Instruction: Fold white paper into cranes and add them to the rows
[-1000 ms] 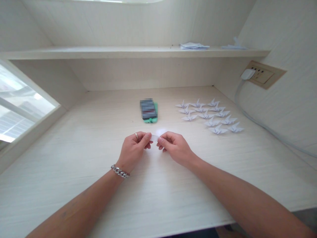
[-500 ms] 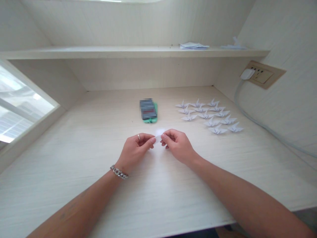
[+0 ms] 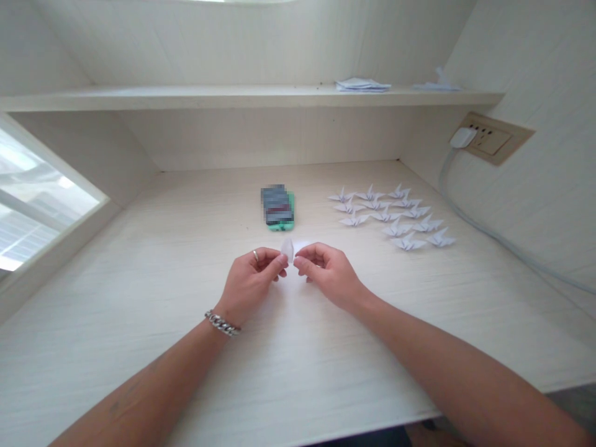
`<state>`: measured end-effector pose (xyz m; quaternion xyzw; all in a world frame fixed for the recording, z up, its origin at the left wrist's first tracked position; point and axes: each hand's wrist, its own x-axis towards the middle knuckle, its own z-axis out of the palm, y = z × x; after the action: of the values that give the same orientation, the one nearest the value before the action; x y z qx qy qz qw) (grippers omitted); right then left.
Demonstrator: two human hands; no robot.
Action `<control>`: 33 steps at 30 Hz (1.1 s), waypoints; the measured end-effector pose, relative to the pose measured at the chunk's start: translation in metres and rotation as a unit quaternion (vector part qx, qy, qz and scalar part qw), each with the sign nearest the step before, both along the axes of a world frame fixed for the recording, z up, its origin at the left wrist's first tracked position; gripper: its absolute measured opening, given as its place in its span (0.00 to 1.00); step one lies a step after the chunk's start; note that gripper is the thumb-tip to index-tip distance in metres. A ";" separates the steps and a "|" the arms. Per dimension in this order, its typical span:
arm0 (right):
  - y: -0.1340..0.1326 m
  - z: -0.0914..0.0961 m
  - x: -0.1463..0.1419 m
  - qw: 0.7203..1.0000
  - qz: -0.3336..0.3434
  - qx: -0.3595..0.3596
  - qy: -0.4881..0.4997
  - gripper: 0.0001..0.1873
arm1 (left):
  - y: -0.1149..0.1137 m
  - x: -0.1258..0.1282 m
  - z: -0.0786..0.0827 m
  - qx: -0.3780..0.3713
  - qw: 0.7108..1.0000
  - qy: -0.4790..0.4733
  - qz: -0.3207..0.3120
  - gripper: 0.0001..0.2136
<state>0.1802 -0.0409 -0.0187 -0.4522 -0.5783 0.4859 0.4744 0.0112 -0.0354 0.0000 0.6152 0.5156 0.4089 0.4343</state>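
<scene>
A small folded piece of white paper stands tilted upward between my hands, just above the desk. My left hand pinches its lower left side between thumb and fingers; a ring and a chain bracelet are on this hand and wrist. From the other side, the closed fingertips of my right hand meet the paper's lower right edge, where the fingers partly hide the grip. To the right beyond my hands, several white paper cranes sit in loose rows with their wings spread.
Behind my hands lies a blurred dark object with a green edge. A shelf crosses the back, carrying a stack of white paper. On the right wall, a cable runs from a plug down over the desk.
The paper has turned from lying flat between both hands to pointing upward at my left fingertips. My right fingers have shifted slightly left along its edge. The cranes have stayed put.
</scene>
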 end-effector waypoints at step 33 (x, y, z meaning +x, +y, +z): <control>-0.003 0.001 -0.003 0.999 -0.026 0.035 0.001 0.07 | -0.004 0.003 -0.007 0.030 0.993 -0.105 -0.031 0.10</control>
<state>0.1769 -0.0440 -0.0181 -0.4495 -0.5829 0.4532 0.5028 0.0138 -0.0395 -0.0066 0.5972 0.4351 0.4734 0.4796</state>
